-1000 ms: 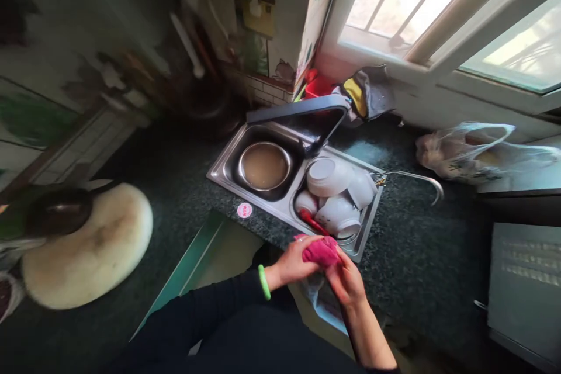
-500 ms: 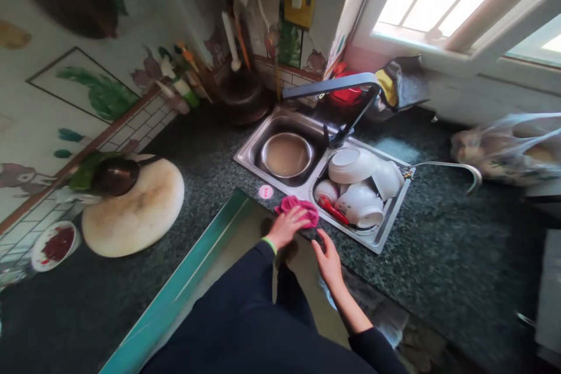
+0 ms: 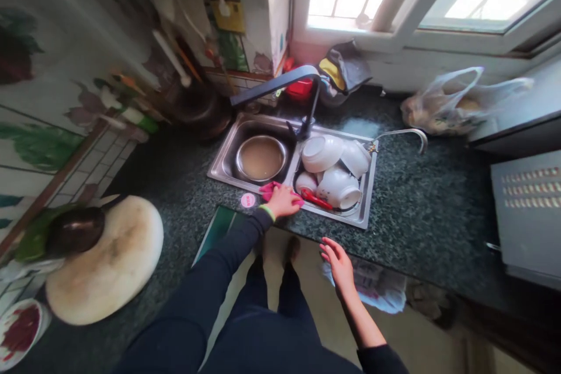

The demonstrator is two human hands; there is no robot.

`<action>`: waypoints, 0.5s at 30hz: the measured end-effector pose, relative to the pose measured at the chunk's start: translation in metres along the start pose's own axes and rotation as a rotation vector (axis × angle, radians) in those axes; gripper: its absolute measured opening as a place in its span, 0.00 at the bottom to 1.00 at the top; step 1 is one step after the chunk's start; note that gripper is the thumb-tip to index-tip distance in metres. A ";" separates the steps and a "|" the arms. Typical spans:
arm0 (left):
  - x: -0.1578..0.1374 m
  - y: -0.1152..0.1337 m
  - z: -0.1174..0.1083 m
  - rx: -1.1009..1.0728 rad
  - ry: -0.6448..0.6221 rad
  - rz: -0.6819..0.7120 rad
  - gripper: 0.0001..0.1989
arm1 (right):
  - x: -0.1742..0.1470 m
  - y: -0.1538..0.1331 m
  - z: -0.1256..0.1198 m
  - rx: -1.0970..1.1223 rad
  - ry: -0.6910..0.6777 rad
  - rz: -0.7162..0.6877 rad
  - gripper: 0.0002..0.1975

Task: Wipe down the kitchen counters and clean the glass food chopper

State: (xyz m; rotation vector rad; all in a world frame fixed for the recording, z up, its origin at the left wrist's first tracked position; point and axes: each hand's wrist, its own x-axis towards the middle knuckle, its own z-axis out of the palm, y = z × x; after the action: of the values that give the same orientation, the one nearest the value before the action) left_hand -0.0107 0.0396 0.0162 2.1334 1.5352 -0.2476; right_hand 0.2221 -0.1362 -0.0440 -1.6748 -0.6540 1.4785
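Observation:
My left hand (image 3: 284, 201) presses a bunched pink cloth (image 3: 268, 188) against the front edge of the steel double sink (image 3: 287, 178). Its fingers curl over the cloth and hide much of it. Nothing is in my right hand (image 3: 338, 263), which hovers in front of the counter edge with its fingers apart. A metal basin of cloudy water (image 3: 262, 159) sits in the left sink bowl. White bowls (image 3: 337, 186) are piled in the right one, with a red-handled utensil (image 3: 316, 200) among them.
A dark faucet (image 3: 280, 83) arches over the sink. On the left of the counter (image 3: 416, 210) lie a round cutting board (image 3: 118, 269) and a bowl of red food (image 3: 20, 333). A plastic bag (image 3: 447, 108) sits at the back right, near a grey appliance (image 3: 530, 216).
My left hand has moved the pink cloth from the counter's front edge up to the sink rim. My right hand stays empty near the counter edge. The view has turned right.

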 end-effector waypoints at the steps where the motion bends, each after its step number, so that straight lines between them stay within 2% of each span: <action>1: 0.010 0.002 0.000 0.004 -0.042 0.017 0.19 | -0.001 0.004 -0.001 0.029 0.022 0.015 0.28; 4: 0.024 0.003 0.002 0.000 -0.095 0.011 0.19 | -0.005 0.014 -0.004 0.058 0.109 0.062 0.28; 7: 0.022 -0.003 0.001 0.021 -0.083 -0.014 0.19 | -0.005 0.015 0.005 0.078 0.143 0.080 0.28; 10: 0.015 -0.013 -0.007 0.106 -0.073 -0.043 0.20 | 0.001 0.001 0.028 0.077 0.103 0.031 0.28; 15: 0.007 -0.025 -0.026 0.206 -0.053 -0.135 0.19 | 0.024 -0.036 0.063 -0.014 0.051 -0.131 0.25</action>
State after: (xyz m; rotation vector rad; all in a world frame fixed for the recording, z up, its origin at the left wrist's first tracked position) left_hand -0.0350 0.0644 0.0287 2.1598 1.6883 -0.5255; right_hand 0.1699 -0.0834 -0.0286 -1.6430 -0.7331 1.3378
